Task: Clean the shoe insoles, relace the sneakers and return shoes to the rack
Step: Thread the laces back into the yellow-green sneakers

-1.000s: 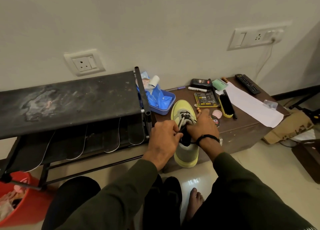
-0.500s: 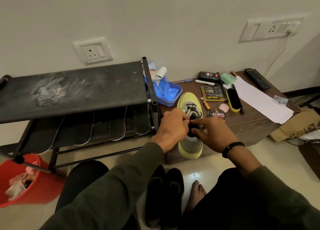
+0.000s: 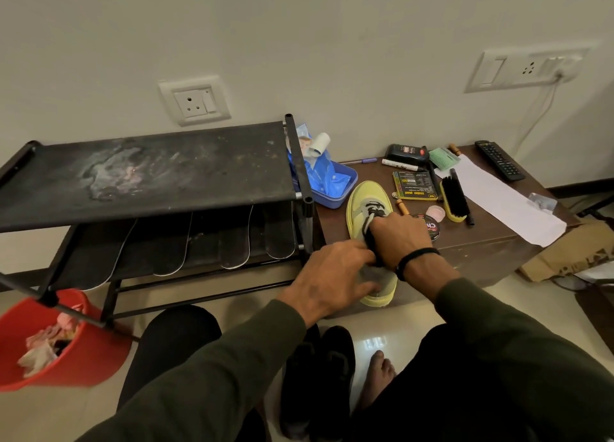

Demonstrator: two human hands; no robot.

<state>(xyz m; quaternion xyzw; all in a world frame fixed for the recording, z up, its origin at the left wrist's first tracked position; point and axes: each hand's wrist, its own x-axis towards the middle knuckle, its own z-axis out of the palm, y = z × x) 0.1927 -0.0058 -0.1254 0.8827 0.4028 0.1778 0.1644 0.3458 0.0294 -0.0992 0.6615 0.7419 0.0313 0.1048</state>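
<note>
Far left, on the floor: red plastic bucket (image 3: 66, 362) holding crumpled pinkish scraps, partly under the corner of the black metal-framed shoe rack (image 3: 149, 172). Rack's top shelf of black fabric carries a pale smeared stain; on the lower shelf, several dark insoles with pale edges (image 3: 186, 242) lie side by side. Just right of the rack, on the brown wooden tabletop (image 3: 478, 239): blue plastic tray (image 3: 335, 189) with blue plastic wrapping and a small white roll. Next right, the yellow-green sneaker with grey tongue and dark laces (image 3: 362, 202) lies on the tabletop, toe toward the wall, heel overhanging the near edge. Left hand (image 3: 332, 275) rests on the heel end, fingers curled over the shoe's collar. Right hand (image 3: 398, 235), black band at the wrist, sits over the lace area, fingers curled down onto the laces; whether they pinch a lace end, cannot tell. Right of the sneaker: round shoe-polish tin (image 3: 430, 225), yellow-backed black-bristle brush (image 3: 453, 199), white paper sheet (image 3: 505, 202), black remote control (image 3: 500, 160). Below, on the floor: pair of black shoes (image 3: 315, 378).
</note>
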